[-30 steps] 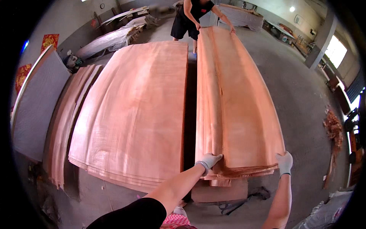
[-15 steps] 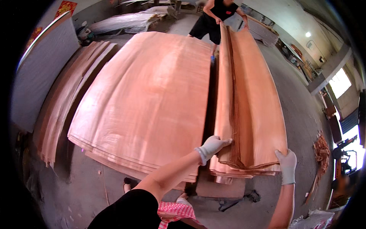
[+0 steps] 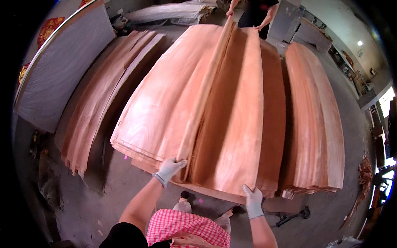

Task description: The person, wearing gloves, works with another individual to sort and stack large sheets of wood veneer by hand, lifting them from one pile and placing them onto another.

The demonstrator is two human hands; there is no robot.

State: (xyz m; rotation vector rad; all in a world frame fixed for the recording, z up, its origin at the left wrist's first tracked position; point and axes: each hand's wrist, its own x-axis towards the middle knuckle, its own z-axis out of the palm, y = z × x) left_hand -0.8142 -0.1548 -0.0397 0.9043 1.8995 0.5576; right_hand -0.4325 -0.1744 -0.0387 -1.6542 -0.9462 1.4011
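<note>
Veneer sheet (image 3: 242, 136) moved left, over wide stack (image 3: 165, 95) | left hand (image 3: 169, 169), right hand (image 3: 254, 202): fingers (image 3: 249, 191) clamped on sheet

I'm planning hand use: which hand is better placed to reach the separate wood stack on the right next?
Probably the right hand: it holds the curved sheets' near right corner, closer to that stack. The left hand grips their left edge, farther away.

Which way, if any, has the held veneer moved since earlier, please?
Yes, the held veneer moved left from the right veneer stack, over the wide stack.
</note>
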